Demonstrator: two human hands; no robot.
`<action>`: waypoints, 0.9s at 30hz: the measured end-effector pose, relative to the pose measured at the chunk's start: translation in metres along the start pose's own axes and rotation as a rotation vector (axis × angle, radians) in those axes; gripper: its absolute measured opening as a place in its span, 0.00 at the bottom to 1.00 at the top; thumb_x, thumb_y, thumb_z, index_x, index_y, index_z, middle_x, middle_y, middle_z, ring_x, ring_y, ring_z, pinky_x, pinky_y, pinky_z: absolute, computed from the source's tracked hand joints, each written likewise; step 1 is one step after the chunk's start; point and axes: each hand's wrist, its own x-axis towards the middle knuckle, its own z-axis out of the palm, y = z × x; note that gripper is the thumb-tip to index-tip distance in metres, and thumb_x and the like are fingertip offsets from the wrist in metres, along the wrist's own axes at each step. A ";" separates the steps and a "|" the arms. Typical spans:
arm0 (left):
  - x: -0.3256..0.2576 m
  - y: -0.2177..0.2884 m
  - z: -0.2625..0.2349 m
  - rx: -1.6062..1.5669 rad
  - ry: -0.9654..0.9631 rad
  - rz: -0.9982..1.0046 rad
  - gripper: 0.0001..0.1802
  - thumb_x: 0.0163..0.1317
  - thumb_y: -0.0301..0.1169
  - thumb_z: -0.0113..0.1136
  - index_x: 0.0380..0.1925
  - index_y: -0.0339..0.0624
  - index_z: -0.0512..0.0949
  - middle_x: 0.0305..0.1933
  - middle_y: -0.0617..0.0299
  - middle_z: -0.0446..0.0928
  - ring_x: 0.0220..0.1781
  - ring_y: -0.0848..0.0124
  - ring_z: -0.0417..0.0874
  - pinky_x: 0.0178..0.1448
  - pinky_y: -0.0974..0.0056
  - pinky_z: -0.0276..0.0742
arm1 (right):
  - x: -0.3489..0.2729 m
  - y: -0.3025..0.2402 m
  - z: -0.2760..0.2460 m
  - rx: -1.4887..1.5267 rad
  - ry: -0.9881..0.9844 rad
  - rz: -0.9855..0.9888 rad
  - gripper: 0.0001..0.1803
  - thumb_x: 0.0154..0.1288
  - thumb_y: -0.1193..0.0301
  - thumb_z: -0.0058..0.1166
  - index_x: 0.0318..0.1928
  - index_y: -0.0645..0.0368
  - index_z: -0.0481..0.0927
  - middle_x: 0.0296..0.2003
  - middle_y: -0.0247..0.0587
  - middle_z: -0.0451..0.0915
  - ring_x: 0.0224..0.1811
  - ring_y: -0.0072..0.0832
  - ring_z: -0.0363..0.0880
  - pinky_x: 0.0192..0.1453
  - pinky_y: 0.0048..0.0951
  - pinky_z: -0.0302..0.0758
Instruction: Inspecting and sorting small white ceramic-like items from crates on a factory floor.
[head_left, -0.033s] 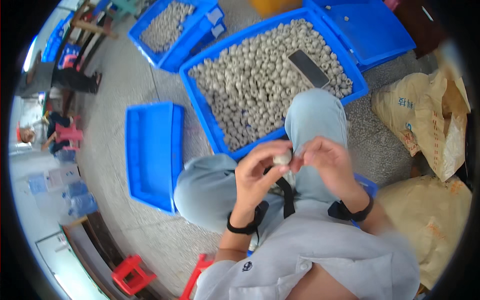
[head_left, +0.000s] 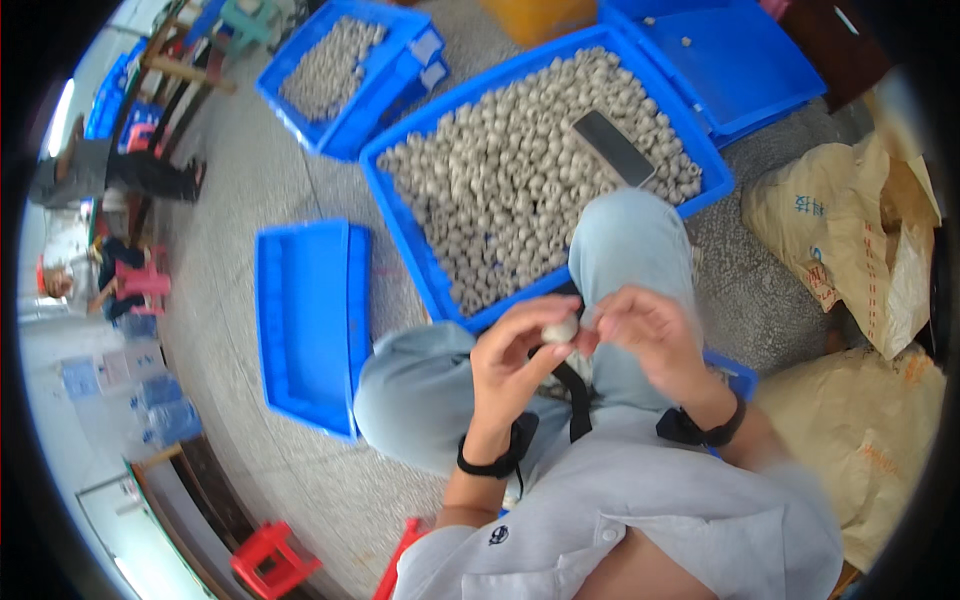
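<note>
Above my lap, my left hand [head_left: 510, 360] pinches a small pale round piece [head_left: 561, 330] between thumb and fingers. My right hand [head_left: 648, 330] is close against its right side, thumb and fingertips drawn together; whatever they pinch, if anything, is too small and blurred to make out. Beyond my knees, a large blue bin [head_left: 415, 262] is filled with many grey-beige round pieces [head_left: 500, 170], several showing holes. A dark-screened phone [head_left: 613, 146] lies on top of them at the right.
A bare-bottomed blue tray [head_left: 312, 320] stands on the floor at left. Stacked blue bins [head_left: 385, 110] with more pieces stand far left, and another blue bin [head_left: 730, 70] far right. Brown sacks [head_left: 820, 230] crowd the right. A red stool [head_left: 272, 560] stands lower left; people are in the background.
The whole view has shifted slightly, with the bins and floor things displaced a little. Both hands keep nearly the same pose around the pale piece.
</note>
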 end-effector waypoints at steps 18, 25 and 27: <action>-0.040 0.105 -0.067 0.248 0.615 0.192 0.12 0.57 0.27 0.55 0.41 0.37 0.72 0.41 0.50 0.75 0.29 0.72 0.75 0.35 0.69 0.73 | 0.004 0.006 -0.018 -0.037 -0.123 0.063 0.07 0.62 0.72 0.49 0.33 0.64 0.74 0.30 0.42 0.79 0.32 0.26 0.76 0.40 0.28 0.72; -0.087 0.120 -0.080 0.348 0.774 0.222 0.11 0.57 0.22 0.49 0.41 0.36 0.73 0.39 0.51 0.76 0.32 0.73 0.76 0.37 0.70 0.74 | 0.003 0.012 -0.014 -0.069 -0.125 0.009 0.06 0.62 0.74 0.48 0.32 0.65 0.74 0.29 0.44 0.78 0.30 0.26 0.75 0.38 0.26 0.72; -0.081 0.104 -0.080 0.291 0.839 0.202 0.12 0.58 0.24 0.49 0.42 0.35 0.73 0.40 0.52 0.77 0.34 0.73 0.76 0.38 0.71 0.74 | 0.001 0.011 -0.013 -0.084 -0.139 -0.003 0.06 0.61 0.74 0.48 0.31 0.65 0.74 0.28 0.44 0.78 0.30 0.26 0.75 0.38 0.26 0.72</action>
